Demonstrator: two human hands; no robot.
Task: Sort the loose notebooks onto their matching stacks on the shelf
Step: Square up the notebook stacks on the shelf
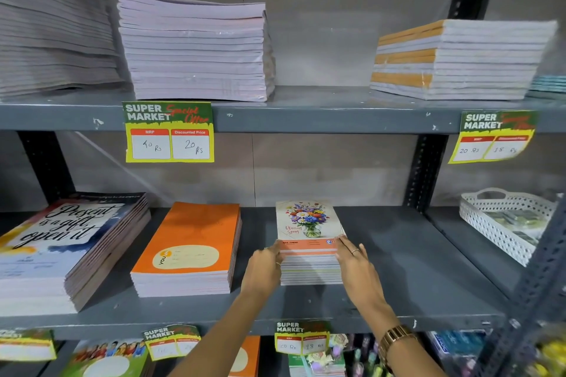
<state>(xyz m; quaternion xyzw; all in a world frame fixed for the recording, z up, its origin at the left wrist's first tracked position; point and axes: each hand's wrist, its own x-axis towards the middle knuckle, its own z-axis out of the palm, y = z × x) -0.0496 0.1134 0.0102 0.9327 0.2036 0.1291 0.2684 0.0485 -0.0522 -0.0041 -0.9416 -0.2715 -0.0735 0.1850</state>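
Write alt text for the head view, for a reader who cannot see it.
Both hands, left hand and right hand, press the sides of a flower-cover notebook stack on a grey shelf. An orange notebook stack sits to its left.

Two bare forearms come up from the bottom edge of the view, with no sleeve showing on either one. The left hand (264, 272) wears a thin, pale ring (277, 263) on one finger; it is small and partly turned away, so its make is hard to tell. The right hand (356, 269) has a slim silver-looking band (354, 251) on a finger. On the right wrist sits a watch (395, 341) with a wide strap of ribbed metal links in a warm gold or bronze tone. Its face is turned out of sight. The nails look short and plain.
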